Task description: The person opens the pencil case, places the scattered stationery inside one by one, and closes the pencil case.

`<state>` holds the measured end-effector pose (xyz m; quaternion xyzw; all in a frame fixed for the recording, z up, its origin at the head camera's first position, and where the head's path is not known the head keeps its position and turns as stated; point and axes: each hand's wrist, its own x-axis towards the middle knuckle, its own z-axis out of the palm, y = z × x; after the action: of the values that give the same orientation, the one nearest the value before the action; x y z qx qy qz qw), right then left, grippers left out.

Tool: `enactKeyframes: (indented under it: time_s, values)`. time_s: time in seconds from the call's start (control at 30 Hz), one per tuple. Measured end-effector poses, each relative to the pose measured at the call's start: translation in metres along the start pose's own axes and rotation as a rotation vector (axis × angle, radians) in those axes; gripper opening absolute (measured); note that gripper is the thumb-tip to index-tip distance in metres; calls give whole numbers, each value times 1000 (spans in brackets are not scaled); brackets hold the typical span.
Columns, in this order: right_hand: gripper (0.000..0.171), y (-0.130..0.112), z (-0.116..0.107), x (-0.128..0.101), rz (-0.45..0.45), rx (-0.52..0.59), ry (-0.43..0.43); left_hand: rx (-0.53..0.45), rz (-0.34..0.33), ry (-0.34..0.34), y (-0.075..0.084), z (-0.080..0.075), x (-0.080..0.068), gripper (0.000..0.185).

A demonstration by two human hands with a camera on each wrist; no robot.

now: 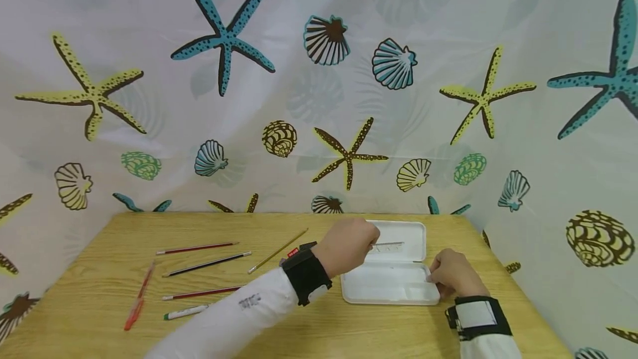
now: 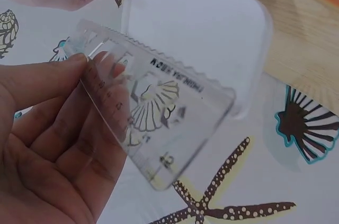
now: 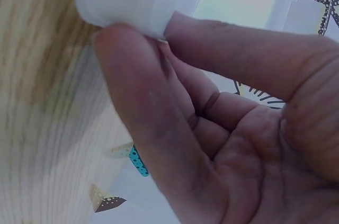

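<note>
My left hand (image 1: 349, 245) pinches one end of a clear plastic ruler (image 2: 153, 107) between thumb and fingers. The ruler has a wavy edge, shape cut-outs and printed numbers. In the head view it is held over the raised lid of a white pencil case (image 1: 376, 287), which lies unfolded on the table, its lower tray divided into compartments. At the case's right end, my right hand (image 1: 456, 273) grips the tray's edge. The right wrist view shows thumb and forefinger meeting at the white rim (image 3: 127, 1), the other fingers curled behind.
On the wooden table (image 1: 299, 337) to the left lie two red pencils, one of them (image 1: 199, 248) farther back, a dark pencil (image 1: 206, 263), a yellow pencil (image 1: 279, 250), a red pen (image 1: 139, 296) and a white marker with a green end (image 1: 185, 312). A patterned curtain (image 1: 299, 98) hangs behind the table.
</note>
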<state>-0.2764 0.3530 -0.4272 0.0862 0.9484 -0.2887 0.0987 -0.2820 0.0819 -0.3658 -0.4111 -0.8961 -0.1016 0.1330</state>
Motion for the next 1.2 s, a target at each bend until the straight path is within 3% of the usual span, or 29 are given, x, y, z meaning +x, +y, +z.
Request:
enactKeyframes:
  time_s: [0.2,0.33,0.47,0.73,1.2]
  values:
    - [13,-2,-1,-2,-12,-17,4,42,26,15,17,17,17,23]
    - [13,-3,-2,-4,-14,-12,2,31,2,-32,26,30,27,10]
    - [14,-4,-2,-4,-17,-2,0,60,-19,-60,34,44,33,8]
    - [14,-2,-1,-3,-11,12,1,157,-19,-65,43,69,36,8]
    - [13,-1,-1,-4,-25,5,7,259,15,-84,44,91,34,9]
